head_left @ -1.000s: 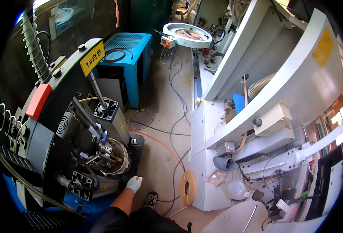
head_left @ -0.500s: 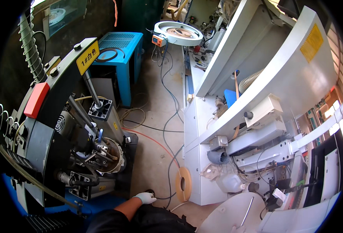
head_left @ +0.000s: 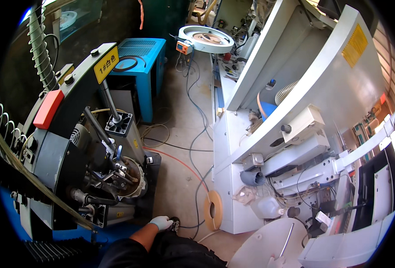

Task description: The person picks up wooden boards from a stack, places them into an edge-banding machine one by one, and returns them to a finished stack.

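In a pale glove, my left hand (head_left: 161, 222) hangs low beside my dark trousers, just above a shoe (head_left: 174, 224). Its fingers look loosely curled, and no thing shows in them. At the lower right lies a round off-white disc (head_left: 255, 243). A thin metal rod (head_left: 287, 239) slants over it. By the rod's near end, my gloved right hand (head_left: 276, 262) shows only in part, seemingly closed around it; the lower edge cuts it off and its pale glove blends into the disc.
A dark machine with a red block (head_left: 48, 109) and metal columns stands at left. A white machine cabinet (head_left: 224, 178) fills the right. Between them, cables and a hose cross the floor (head_left: 175, 178); a tan roll (head_left: 213, 211) leans on the cabinet. A blue stand (head_left: 146, 76) is farther back.
The view has shifted slightly. My left hand has moved a little left and up, uncovering more of the shoe. My right hand stays by the rod.
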Available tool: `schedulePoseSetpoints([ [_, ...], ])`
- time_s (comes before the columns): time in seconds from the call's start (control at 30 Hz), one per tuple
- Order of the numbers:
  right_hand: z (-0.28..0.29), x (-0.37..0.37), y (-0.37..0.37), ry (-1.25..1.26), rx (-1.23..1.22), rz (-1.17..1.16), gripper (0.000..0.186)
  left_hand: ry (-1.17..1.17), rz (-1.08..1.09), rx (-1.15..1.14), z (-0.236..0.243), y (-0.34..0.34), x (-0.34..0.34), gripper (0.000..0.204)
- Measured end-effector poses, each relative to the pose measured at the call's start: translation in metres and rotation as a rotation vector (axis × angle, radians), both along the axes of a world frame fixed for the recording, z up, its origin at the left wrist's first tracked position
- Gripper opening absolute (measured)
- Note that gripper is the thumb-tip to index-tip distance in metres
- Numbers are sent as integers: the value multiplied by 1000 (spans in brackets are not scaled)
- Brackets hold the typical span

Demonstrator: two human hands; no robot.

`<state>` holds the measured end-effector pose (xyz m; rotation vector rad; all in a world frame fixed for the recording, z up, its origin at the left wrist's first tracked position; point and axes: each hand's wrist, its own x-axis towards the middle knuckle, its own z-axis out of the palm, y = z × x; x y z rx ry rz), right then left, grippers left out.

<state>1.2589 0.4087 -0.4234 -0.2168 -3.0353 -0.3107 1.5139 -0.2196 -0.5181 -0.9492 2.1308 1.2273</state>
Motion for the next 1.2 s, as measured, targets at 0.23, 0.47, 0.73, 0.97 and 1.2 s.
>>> schedulePoseSetpoints([
  [0.23,21,21,-20,-78,-29,-173,78,-9,-62,55,-18,7,17,56],
  [0.47,9,14,9,-25,-17,-104,73,-17,-58,56,-12,-1,11,55],
  [0.73,15,70,-26,-147,-287,263,66,70,29,40,-38,-9,2,52],
  [0.97,36,123,-17,-284,-443,206,75,341,82,190,-17,59,-51,49],
  [1.2,45,144,11,177,-897,-28,58,984,-343,-268,121,143,-172,57],
])
